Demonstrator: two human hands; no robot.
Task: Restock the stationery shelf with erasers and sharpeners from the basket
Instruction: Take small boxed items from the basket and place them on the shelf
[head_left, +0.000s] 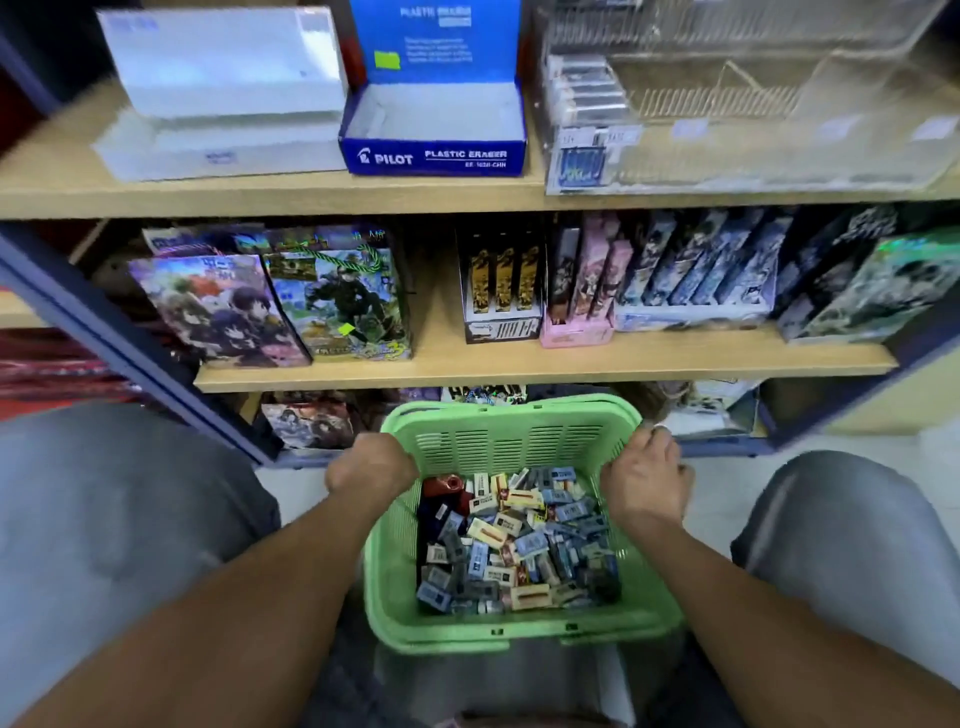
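green slatted basket (514, 441), packed small erasers (519, 545)

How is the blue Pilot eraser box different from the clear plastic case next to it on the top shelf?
The blue Pilot eraser box is opaque printed cardboard; the clear plastic case is see-through. The box is one open compartment that looks empty; the case is divided and holds small packs at its left end. The box is narrower; the case runs much wider to the right. Both sit on the top shelf, side by side.
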